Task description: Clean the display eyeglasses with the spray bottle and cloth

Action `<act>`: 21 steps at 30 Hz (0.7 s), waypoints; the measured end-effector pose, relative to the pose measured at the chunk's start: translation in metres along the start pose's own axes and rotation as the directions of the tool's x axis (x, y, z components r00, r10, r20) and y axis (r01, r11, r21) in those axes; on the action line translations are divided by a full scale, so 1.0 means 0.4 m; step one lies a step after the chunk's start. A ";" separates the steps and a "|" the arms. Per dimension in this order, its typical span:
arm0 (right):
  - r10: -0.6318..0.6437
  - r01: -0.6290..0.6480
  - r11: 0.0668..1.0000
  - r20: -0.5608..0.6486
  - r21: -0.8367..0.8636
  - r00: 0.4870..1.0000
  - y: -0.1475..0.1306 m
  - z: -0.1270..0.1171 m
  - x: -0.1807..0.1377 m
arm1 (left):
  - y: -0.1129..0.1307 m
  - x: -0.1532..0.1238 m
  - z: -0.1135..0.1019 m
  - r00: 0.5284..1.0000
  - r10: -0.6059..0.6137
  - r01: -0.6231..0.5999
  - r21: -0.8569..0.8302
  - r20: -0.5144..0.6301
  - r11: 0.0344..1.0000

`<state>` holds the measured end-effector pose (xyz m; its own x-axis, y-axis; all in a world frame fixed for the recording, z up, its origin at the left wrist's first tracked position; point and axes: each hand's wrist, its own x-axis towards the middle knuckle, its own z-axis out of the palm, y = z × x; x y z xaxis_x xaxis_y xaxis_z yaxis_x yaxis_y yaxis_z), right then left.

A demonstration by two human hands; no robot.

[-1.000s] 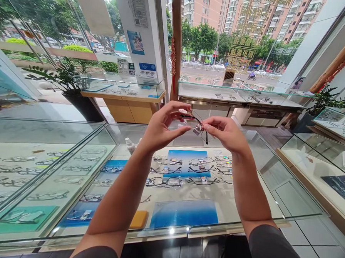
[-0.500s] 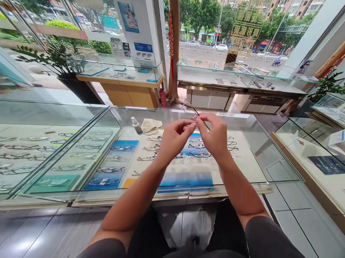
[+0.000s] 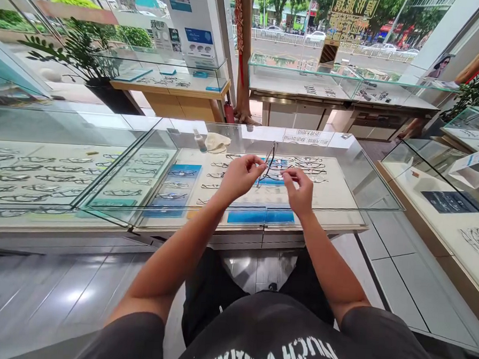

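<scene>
A thin dark-framed pair of eyeglasses (image 3: 271, 155) is held up above the glass display counter, tilted, with its front seen nearly edge-on. My left hand (image 3: 241, 178) pinches it from the left between thumb and fingers. On the other side my right hand (image 3: 299, 190) has its thumb and fingertips closed at what looks like the end of a thin temple arm; the contact is hard to make out. Rows of other eyeglasses (image 3: 309, 164) lie inside the counter beneath my hands, partly on a blue card (image 3: 245, 216).
A small spray bottle (image 3: 199, 141) and a pale cloth (image 3: 217, 143) sit at the counter's far left. Its glass edge (image 3: 322, 209) runs in front of my forearms. More display cases (image 3: 435, 184) stand to the right and by the window. A potted plant (image 3: 85, 53) is at far left.
My hands were close together on the eyeglasses; now they are spread apart and lower over the counter. The eyeglasses have turned more upright. The view has tilted down.
</scene>
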<state>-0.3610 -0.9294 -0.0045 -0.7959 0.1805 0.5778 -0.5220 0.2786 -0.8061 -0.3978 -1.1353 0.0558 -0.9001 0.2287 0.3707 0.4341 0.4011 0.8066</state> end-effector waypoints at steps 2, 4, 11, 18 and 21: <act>0.180 -0.173 0.982 -0.090 0.073 0.980 0.072 -0.062 0.016 | 0.011 0.022 -0.032 0.992 0.045 -0.079 0.292 0.122 0.953; 0.261 -0.252 0.964 -0.123 0.080 0.958 0.147 -0.122 0.030 | 0.018 0.046 -0.049 0.965 0.006 -0.147 0.526 0.261 0.837; 0.459 -0.419 0.870 -0.117 0.260 0.881 0.281 -0.230 0.011 | -0.032 0.079 -0.005 0.872 -0.208 -0.267 0.787 0.443 0.556; 0.518 -0.438 0.803 -0.111 0.405 0.848 0.296 -0.239 0.005 | -0.086 0.069 0.049 0.845 -0.246 -0.276 0.781 0.475 0.561; 0.516 -0.435 0.796 -0.096 0.422 0.851 0.290 -0.242 0.003 | -0.098 0.073 0.061 0.836 -0.260 -0.274 0.778 0.483 0.565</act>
<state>-0.3931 -0.8056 -0.0850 -0.9175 0.3879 0.0883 -0.1986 -0.2544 -0.9465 -0.4402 -1.1224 0.0239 -0.8483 0.5153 -0.1223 0.5196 0.8544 -0.0038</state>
